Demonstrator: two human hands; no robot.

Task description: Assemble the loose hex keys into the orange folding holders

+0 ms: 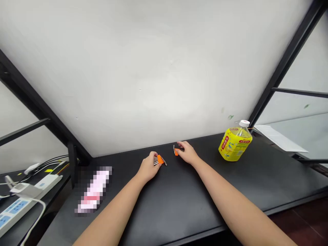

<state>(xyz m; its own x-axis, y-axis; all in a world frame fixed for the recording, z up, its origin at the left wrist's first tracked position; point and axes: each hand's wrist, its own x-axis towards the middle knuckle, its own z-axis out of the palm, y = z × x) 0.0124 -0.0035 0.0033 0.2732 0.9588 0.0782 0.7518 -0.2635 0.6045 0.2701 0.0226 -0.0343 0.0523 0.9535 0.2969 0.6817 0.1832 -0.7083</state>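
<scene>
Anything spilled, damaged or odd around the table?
No spill shows. The pixelated patch left of the left hand looks odd: its blocks hide what lies there. A green mark smudges the wall behind the bottle.

The orange holder (160, 159) in my left grip (148, 167) and orange piece (176, 151) in my right grip (188, 153) looked like smooth plastic, the holder's rods (155, 161) shiny metal. Beneath both, the table (174, 205) had a soft sheen; right of them, the bottle (235, 145) looked plastic.

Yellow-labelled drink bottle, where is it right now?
In the head view, the yellow-labelled bottle is on the right side of the black table, between the right hand and the white papers.
</scene>
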